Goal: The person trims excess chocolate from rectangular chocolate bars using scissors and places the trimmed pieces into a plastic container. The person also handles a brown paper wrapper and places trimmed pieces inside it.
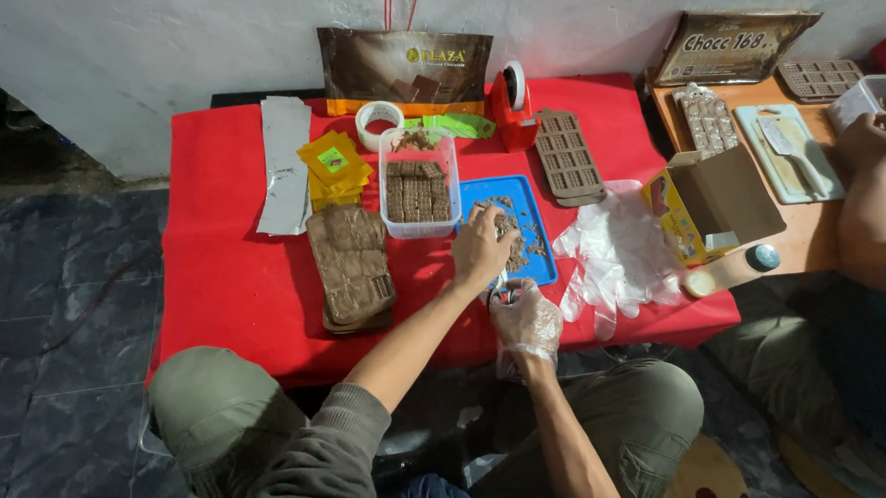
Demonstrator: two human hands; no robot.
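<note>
Brown chocolate scraps (519,244) lie on the blue tray (540,268) near the table's (223,269) front edge. Your bare left hand (481,249) reaches over them, fingers curled; whether it grips any I cannot tell. Your plastic-gloved right hand (524,320) clenches a small dark tool (504,294) at the tray's edge. You seem mid-gathering; next calls for a careful pinch.

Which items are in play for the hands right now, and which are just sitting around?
In play: left hand over blue tray of chocolate scraps; gloved right hand at the tray's near edge.

Lying about: clear tub of chocolate pieces, brown mould, loose gloves, tape roll, yellow packets.
</note>
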